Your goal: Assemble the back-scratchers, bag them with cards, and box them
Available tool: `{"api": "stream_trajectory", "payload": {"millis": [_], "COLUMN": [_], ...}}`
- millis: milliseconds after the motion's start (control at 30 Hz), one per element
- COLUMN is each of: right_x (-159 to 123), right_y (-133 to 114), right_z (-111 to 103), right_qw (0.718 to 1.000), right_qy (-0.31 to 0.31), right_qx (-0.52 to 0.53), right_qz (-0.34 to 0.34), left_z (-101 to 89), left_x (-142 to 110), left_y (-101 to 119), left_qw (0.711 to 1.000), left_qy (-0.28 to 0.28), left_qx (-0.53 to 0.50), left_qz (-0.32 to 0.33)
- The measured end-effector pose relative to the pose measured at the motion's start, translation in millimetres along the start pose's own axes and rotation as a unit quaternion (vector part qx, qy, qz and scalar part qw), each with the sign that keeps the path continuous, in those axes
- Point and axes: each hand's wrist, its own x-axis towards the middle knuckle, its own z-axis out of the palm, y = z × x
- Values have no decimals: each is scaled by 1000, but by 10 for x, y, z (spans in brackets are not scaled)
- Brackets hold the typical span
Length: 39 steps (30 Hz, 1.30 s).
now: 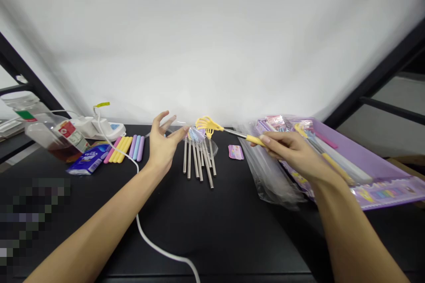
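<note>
Pinching the yellow handle [254,140], your right hand [294,150] let the claw [215,126] extend unobstructed mid-frame; your left hand [162,147] spread wide, grip unclear.

Both forearms reach forward; the left hand [162,143] is raised with fingers spread, the right hand [290,148] pinched between thumb and fingers, its lower fingers apparently curled.

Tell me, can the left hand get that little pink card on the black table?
Probably yes. The pink card lies uncovered on the black table, and the left hand looks open, its fingers spread. It would only have to pass over or around the metal rods.
</note>
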Motion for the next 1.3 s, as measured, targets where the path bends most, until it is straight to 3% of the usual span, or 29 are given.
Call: {"api": "stream_trajectory", "payload": {"millis": [167,433,633,800,1133,1300], "right_x": [-16,11,-4,3,94,105], "right_y": [51,137,88,39,144,184], "right_z": [-165,-187,-96,15,80,73], "right_qw": [994,979,984,984,993,992], "right_qy": [-2,29,33,82,105,95], "right_qx": [-94,-168,-163,-151,12,49], "right_qz": [-47,-110,-68,-47,59,70], "left_z": [-40,-31,36,61,114,103], "left_x": [56,29,-14,-38,-112,-103], "left_y": [24,15,32,30,41,39], "left_qw": [1000,1000,997,996,992,995], "left_qy": [25,14,31,31,23,21], "left_qx": [17,13,-57,-67,-84,-78], "left_qz": [1,-12,-46,-51,-87,-64]}}
